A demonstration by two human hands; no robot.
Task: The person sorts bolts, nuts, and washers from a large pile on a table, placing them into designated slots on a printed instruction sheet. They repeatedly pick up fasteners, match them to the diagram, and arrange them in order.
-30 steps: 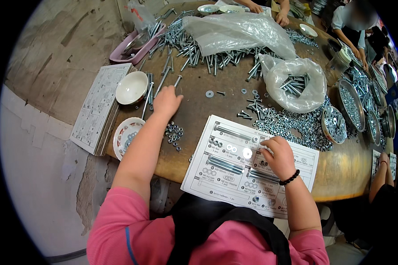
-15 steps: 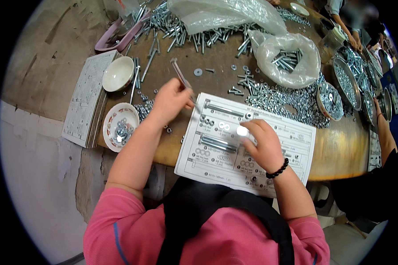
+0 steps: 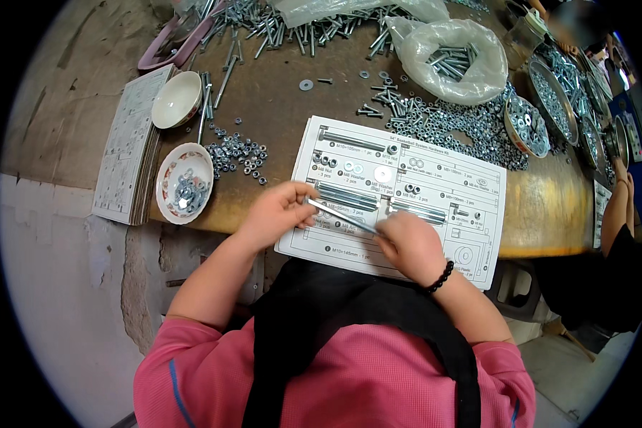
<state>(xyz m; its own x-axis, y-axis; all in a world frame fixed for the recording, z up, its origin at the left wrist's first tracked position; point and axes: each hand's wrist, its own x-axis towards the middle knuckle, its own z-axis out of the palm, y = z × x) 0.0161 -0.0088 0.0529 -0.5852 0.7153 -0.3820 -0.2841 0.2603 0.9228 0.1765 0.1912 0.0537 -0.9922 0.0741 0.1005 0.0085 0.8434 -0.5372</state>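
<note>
A long metal bolt (image 3: 342,217) slants low over a printed parts sheet (image 3: 378,262). Its left end is pinched in the fingers of my left hand (image 3: 278,215). At the other end, the curled fingers of my right hand (image 3: 415,247) close on it, though their tips are partly hidden. On the sheet, hardware lies over matching drawings: a long bolt (image 3: 353,138) along the top, a group of bolts (image 3: 348,196) in the middle, more bolts (image 3: 422,211) beside my right hand, a few nuts (image 3: 325,160) and a large flat washer (image 3: 383,174).
Left of the sheet are loose nuts (image 3: 239,155), a bowl of washers (image 3: 208,175), an empty bowl (image 3: 172,100) and a stack of printed sheets (image 3: 121,153). Beyond lie piled bolts (image 3: 314,32), a plastic bag of bolts (image 3: 414,64) and many nuts (image 3: 449,128). A co-worker's arm (image 3: 620,196) is at right.
My left hand has come down and toward me with the bolt, now held low over the sheet. My right hand has left the washer on the sheet and moved to the bolt's other end.
</note>
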